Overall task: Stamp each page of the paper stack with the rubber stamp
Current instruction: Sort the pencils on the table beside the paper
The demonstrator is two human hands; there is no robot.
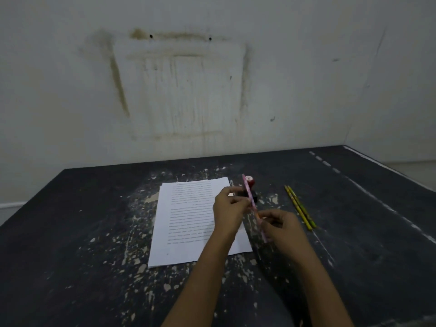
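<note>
Printed lines on white paper stack too blurred to read. Slim pink pencil pinched by left hand and right hand. Red-topped rubber stamp just beyond fingers, beside stack's far right corner.

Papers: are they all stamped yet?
Not yet. The top page of the paper stack shows only printed lines, no stamp mark. Right now the left hand and right hand hold a pink pencil; the rubber stamp stands untouched beside the stack. Every page seems left to stamp.

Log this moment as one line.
left hand holds pink pencil | right hand same pencil | stamp untouched | paper stack flat
</note>
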